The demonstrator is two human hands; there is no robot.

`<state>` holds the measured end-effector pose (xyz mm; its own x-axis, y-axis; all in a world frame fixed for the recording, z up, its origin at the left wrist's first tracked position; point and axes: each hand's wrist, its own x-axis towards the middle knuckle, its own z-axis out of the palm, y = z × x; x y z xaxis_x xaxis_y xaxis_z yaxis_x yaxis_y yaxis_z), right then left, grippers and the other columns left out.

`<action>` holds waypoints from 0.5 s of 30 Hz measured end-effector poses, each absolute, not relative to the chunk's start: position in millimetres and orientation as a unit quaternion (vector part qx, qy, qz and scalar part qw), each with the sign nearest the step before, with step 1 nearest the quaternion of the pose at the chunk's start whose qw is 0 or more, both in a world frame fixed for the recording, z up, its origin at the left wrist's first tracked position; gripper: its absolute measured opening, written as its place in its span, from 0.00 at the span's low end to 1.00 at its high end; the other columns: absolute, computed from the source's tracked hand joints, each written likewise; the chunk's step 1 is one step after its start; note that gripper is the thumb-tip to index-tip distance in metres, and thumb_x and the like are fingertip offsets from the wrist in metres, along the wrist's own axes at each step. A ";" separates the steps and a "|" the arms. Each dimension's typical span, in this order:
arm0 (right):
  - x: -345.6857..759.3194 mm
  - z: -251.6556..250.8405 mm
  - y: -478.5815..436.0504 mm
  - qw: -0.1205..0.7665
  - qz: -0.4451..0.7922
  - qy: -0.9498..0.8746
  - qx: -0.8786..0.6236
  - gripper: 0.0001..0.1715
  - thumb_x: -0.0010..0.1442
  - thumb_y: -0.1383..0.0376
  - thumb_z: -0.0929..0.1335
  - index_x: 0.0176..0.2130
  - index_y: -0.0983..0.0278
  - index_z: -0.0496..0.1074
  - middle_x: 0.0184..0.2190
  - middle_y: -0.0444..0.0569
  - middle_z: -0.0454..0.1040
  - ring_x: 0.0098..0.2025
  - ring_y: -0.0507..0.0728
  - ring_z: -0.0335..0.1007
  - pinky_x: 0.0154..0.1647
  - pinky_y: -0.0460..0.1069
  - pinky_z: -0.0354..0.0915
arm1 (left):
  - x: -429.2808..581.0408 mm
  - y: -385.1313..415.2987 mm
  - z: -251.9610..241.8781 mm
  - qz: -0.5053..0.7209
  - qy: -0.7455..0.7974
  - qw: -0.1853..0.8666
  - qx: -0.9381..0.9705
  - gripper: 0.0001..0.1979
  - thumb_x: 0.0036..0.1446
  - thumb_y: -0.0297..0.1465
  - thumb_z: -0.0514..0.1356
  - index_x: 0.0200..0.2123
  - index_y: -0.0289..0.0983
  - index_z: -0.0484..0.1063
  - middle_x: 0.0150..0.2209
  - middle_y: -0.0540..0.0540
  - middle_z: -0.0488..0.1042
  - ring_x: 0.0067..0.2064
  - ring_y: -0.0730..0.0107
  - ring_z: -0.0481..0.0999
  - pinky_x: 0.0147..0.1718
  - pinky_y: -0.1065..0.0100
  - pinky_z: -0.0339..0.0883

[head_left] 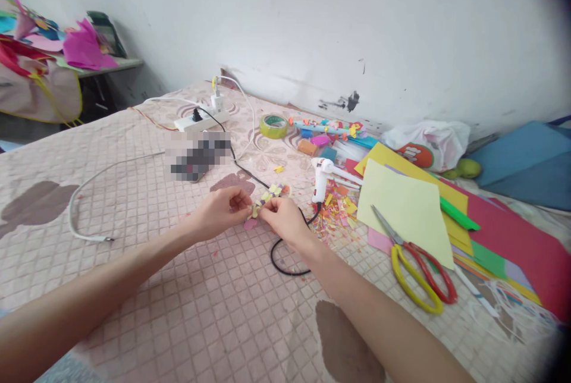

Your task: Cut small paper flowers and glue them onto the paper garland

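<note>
My left hand (222, 212) is closed in a pinch at the centre of the table. Opposite it, my right hand (285, 221) pinches too, with its fingertips close to the left ones. Between them is a small pale yellow paper piece (255, 211), partly covered by the fingers; its exact shape is hard to make out. Just beyond the fingers lie several small pale yellow paper cutouts (273, 191). A pink paper cutout (250, 225) rests on the cloth under the hands.
A white glue gun (320, 181) with a black cord stands right of my hands, beside paper scraps (341, 207). Scissors (414, 270) lie over coloured sheets (401, 204). Green tape (273, 126), a power strip (203, 120) and a white cable (74, 216) are farther around.
</note>
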<state>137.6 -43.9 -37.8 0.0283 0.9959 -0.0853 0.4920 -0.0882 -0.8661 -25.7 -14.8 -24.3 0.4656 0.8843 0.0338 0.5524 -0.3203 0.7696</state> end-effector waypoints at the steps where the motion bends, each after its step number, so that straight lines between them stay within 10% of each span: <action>1: 137.5 -37.3 -44.2 0.334 0.377 -0.587 -0.634 0.07 0.47 0.65 0.67 0.21 0.66 0.70 0.15 0.40 0.66 0.18 0.48 0.60 0.20 0.43 0.52 | -25.4 -14.9 -24.2 0.233 0.462 0.355 0.779 0.07 0.47 0.32 0.58 0.31 0.35 0.70 0.27 0.48 0.73 0.27 0.73 0.69 0.24 0.72 0.64; 15: 136.9 -33.0 -45.7 0.333 0.385 -0.591 -0.626 0.07 0.48 0.65 0.67 0.21 0.66 0.70 0.15 0.40 0.64 0.19 0.48 0.59 0.22 0.43 0.54 | -23.1 -16.1 -22.5 0.230 0.465 0.356 0.777 0.08 0.48 0.33 0.58 0.31 0.35 0.70 0.27 0.48 0.73 0.27 0.72 0.70 0.25 0.71 0.64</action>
<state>136.9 -45.7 -33.0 0.0046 0.9960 -0.0890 0.4836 -0.0802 -0.8716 -23.1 -16.1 -22.5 0.4618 0.8866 0.0276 0.5588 -0.3149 0.7671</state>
